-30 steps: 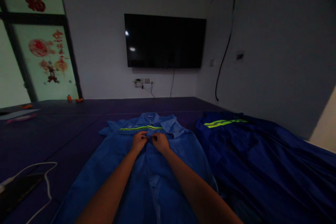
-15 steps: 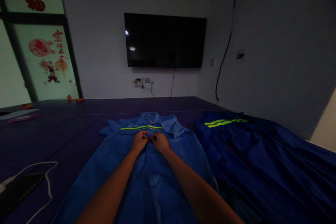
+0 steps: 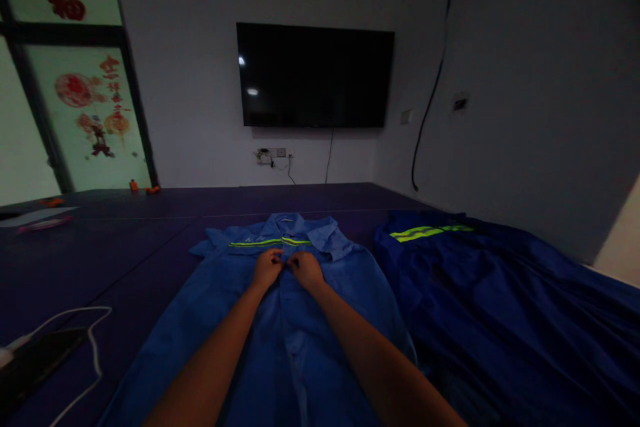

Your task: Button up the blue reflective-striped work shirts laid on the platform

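Observation:
A blue work shirt (image 3: 345,287) with yellow-green stripes across its chest lies spread out in front of me, collar at the far end. My left hand (image 3: 269,268) pinches the front edge of the shirt just below the stripes. Close beside it, my right hand (image 3: 306,271) has its thumb and fingers closed on the same front opening. The fingertips of both hands nearly meet at the middle of the placket. Whether a button is between them is too dark and small to make out.
A darker blue garment (image 3: 480,293) with a yellow-green stripe lies at the right. At the left are a dark phone-like device (image 3: 47,357) and a white cable (image 3: 94,347). Small orange objects (image 3: 152,190) sit near the door. A television (image 3: 315,77) hangs on the far wall.
Both hands stay at the same spot on the shirt front, with only very slight finger movement. The view has shifted a little.

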The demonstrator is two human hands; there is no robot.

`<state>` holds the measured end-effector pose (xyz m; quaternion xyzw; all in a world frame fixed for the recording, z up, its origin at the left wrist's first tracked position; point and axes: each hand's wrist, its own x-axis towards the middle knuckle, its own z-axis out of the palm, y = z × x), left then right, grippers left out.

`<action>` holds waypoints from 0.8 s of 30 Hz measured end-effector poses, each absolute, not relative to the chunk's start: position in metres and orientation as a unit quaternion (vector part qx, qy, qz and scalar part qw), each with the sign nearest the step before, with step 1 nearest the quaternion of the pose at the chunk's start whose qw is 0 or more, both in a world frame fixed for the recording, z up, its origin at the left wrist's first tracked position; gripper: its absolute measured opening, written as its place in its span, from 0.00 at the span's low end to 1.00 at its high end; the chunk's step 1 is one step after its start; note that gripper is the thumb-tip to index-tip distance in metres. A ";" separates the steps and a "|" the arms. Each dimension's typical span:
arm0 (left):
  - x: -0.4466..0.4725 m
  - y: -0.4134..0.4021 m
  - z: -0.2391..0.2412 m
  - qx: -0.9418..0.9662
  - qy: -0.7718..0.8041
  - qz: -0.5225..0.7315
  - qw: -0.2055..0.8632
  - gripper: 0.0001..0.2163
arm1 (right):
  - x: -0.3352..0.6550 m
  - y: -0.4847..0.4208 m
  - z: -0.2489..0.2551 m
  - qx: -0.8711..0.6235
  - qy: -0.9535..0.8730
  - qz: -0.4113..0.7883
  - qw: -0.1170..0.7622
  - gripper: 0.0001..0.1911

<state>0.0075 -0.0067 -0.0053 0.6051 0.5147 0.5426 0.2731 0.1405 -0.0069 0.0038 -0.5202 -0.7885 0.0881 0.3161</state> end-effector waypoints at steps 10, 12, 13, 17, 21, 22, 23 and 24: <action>0.008 -0.006 -0.006 0.617 0.544 0.525 0.220 0.14 | 0.141 -0.008 0.006 -0.519 -0.789 0.092 0.314 0.09; 0.008 -0.006 -0.006 0.617 0.550 0.525 0.205 0.13 | 0.141 -0.008 0.005 -0.518 -0.790 0.093 0.315 0.09; 0.007 -0.006 -0.006 0.617 0.553 0.524 0.198 0.13 | 0.141 -0.007 0.005 -0.517 -0.790 0.093 0.315 0.09; 0.006 -0.006 -0.006 0.618 0.565 0.516 0.180 0.14 | 0.141 -0.007 0.003 -0.518 -0.788 0.094 0.319 0.09; 0.007 -0.007 -0.004 0.626 0.563 0.510 0.177 0.15 | 0.141 -0.006 0.003 -0.520 -0.786 0.095 0.321 0.12; 0.007 -0.007 -0.004 0.628 0.562 0.508 0.178 0.15 | 0.141 -0.006 0.003 -0.521 -0.786 0.095 0.321 0.12; 0.008 -0.008 -0.004 0.629 0.561 0.507 0.180 0.14 | 0.141 -0.006 0.003 -0.521 -0.785 0.094 0.320 0.13; 0.008 -0.008 -0.003 0.630 0.560 0.506 0.181 0.14 | 0.141 -0.006 0.004 -0.522 -0.785 0.093 0.320 0.14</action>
